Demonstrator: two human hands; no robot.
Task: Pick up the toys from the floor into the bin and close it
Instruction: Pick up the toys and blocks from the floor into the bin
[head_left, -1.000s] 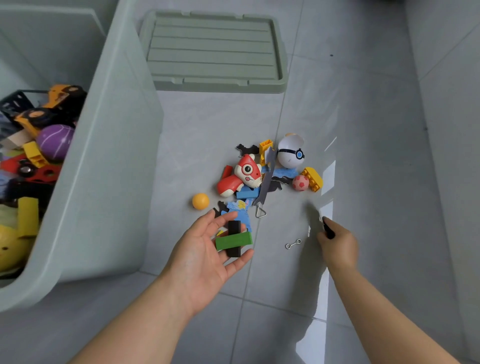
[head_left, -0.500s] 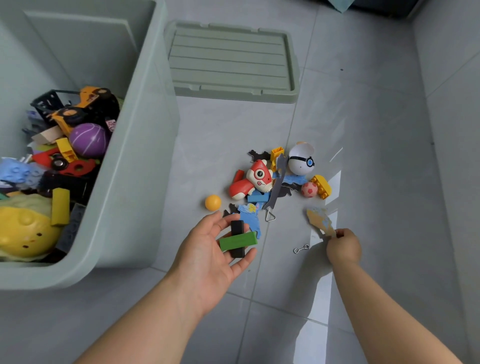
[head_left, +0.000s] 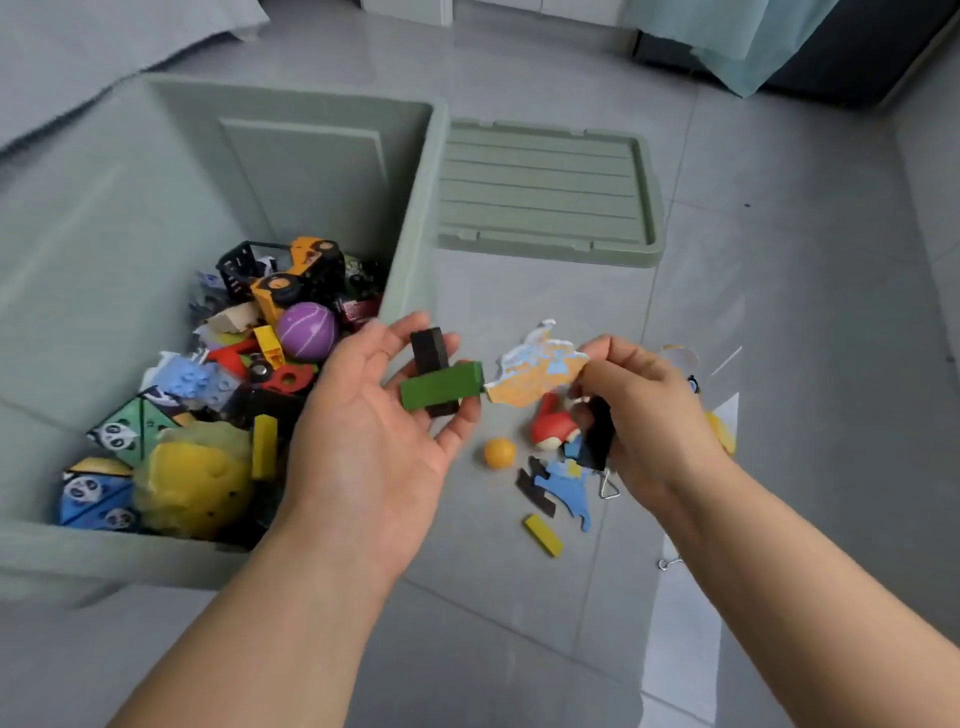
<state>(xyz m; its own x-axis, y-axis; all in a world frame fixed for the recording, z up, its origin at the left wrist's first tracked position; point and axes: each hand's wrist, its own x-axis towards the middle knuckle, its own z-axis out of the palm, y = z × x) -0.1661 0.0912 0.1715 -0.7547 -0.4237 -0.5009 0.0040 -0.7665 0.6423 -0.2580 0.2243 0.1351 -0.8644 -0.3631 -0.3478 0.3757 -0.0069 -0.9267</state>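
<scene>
My left hand (head_left: 374, 441) lies palm up beside the bin, with a green block (head_left: 441, 392) and a black block (head_left: 427, 349) resting across its fingers. My right hand (head_left: 644, 415) pinches a flat orange and blue puzzle piece (head_left: 537, 371), whose tip touches the green block. The green bin (head_left: 415, 218) stands open at the left, holding several toys. On the floor under my right hand lie a red fish toy (head_left: 550, 426), an orange ball (head_left: 500, 452), a yellow block (head_left: 543, 535) and blue and black puzzle pieces (head_left: 563, 488).
The bin's lid (head_left: 545, 192) lies flat on the tiles behind the toys. A white ball toy (head_left: 680, 358) and a yellow brick (head_left: 724, 431) peek out past my right hand. A small metal hook (head_left: 670, 562) lies near my right forearm. Dark furniture stands at the far right.
My right hand picked the orange and blue puzzle piece off the floor and brought it left to the blocks. My left hand rose with the blocks towards the bin.
</scene>
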